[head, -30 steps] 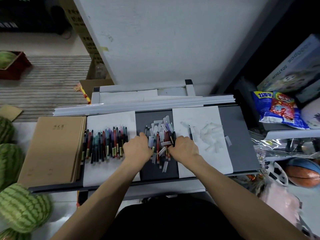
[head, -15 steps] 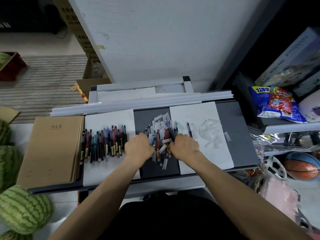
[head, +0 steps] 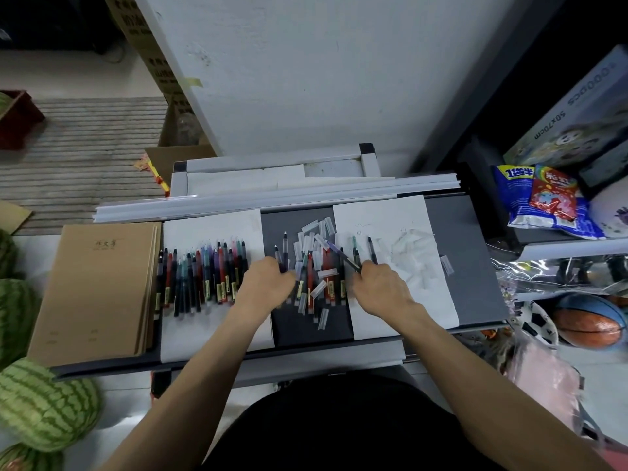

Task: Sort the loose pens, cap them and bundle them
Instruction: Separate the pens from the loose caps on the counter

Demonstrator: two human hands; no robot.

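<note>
Pens lie loose in a heap in the middle of the table, on its bare dark surface between two white paper sheets, mixed with clear caps that lie across and between them. Most of these have red or dark barrels and point away from the person.

On the left sheet a sorted row of pens lies side by side, tips away, in black, teal, red and purple. Some carry yellow labels near their near ends. The right sheet holds two more pens at its left edge and a scatter of loose caps further right, with one cap off the paper on the dark surface.

The left hand rests palm down at the left edge of the heap. Its fingers are curled down into the pens and their tips are hidden, so I cannot tell whether they hold anything. The right hand sits at the heap's right edge with fingers curled, pinching the near end of a slanted pen whose purple far end angles up and left over the caps.

Brown notebooks are stacked at the table's left end, just beside the left sheet. Long white strips run along the back edge. Watermelons sit on the floor to the left. To the right are snack bags on a shelf, and below them a basketball beside a football.
</note>
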